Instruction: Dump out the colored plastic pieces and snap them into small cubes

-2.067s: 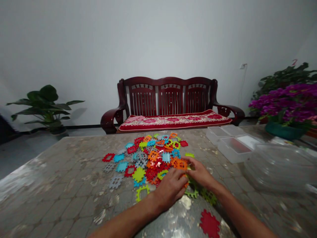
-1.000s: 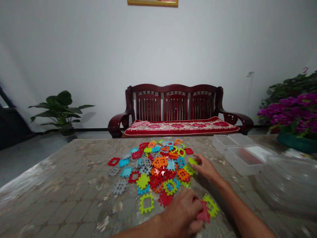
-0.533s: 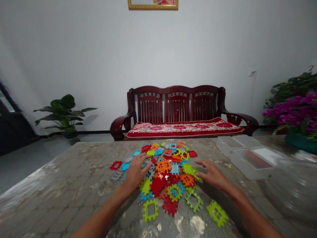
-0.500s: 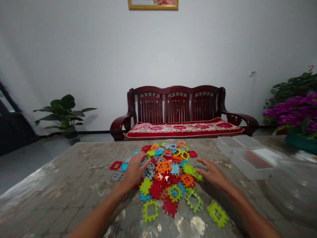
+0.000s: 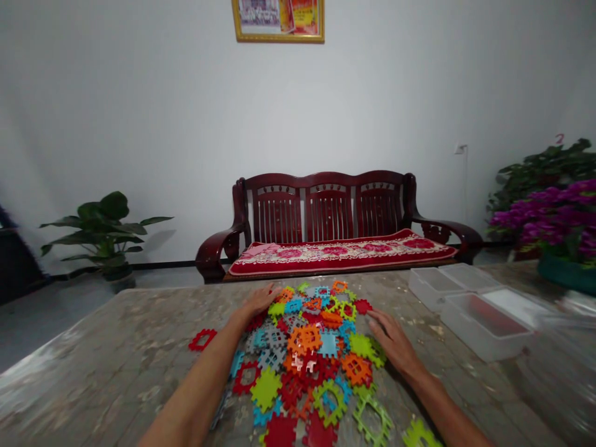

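Note:
A heap of flat plastic interlocking pieces with notched edges, in red, orange, green, blue and grey, covers the middle of the table; one is an orange piece point(image 5: 305, 339). My left hand point(image 5: 261, 300) lies at the heap's far left edge, fingers stretched forward and partly hidden behind the wrist and pieces. My right hand point(image 5: 390, 332) rests along the right side, its fingers extended and spread. The fingertips are close to a red piece point(image 5: 363, 306) and a green piece point(image 5: 361, 345). Neither hand holds a piece.
Clear plastic boxes point(image 5: 488, 326) stand on the table's right. A lone red frame piece point(image 5: 202, 339) lies left of my left forearm. Beyond the table point(image 5: 139, 347) is a dark wooden bench point(image 5: 328, 205). Purple flowers point(image 5: 554, 214) stand at the right, a potted plant point(image 5: 107, 230) at the left.
My left hand has moved forward along the heap's left side to its far edge. My right hand stays on the right side. The view has tilted up slightly.

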